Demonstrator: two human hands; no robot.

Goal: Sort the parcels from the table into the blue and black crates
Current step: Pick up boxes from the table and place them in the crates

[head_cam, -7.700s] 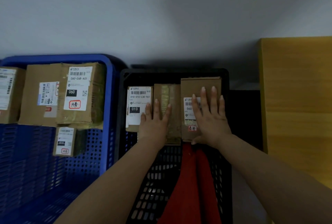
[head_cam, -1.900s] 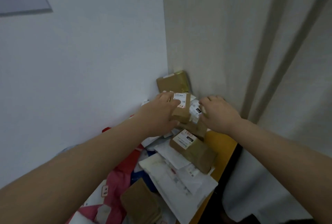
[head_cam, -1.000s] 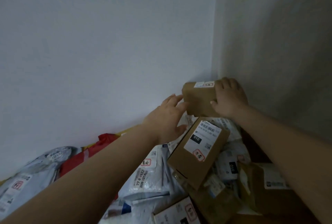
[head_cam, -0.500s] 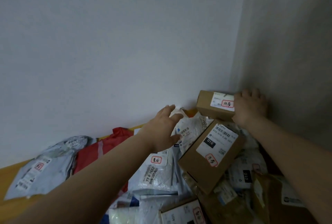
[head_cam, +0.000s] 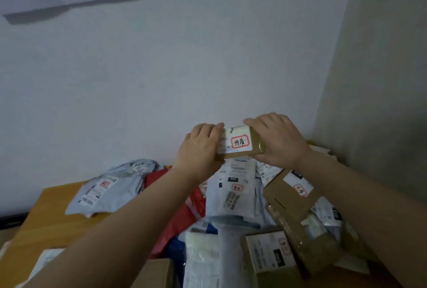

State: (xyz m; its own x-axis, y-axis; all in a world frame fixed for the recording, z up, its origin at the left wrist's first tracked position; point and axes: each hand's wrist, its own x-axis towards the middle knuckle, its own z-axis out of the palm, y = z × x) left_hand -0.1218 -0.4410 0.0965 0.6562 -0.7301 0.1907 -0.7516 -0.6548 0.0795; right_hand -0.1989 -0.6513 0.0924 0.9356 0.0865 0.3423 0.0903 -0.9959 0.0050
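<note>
Small brown cardboard parcel: you are holding it by both ends, lifted above the pile, its white label with a red-framed handwritten mark facing you. Below the small parcel, other parcels are lying heaped on the wooden table: a larger brown box lower right of it, a grey mailer bag well to its lower left, white mailers directly beneath.

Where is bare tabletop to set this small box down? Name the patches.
Bare wooden tabletop shows at the left, bordered by the grey mailer bag and the wall. From the red bag rightward, parcels overlap with no gap. Both hands hold the small cardboard box above the heap.
</note>
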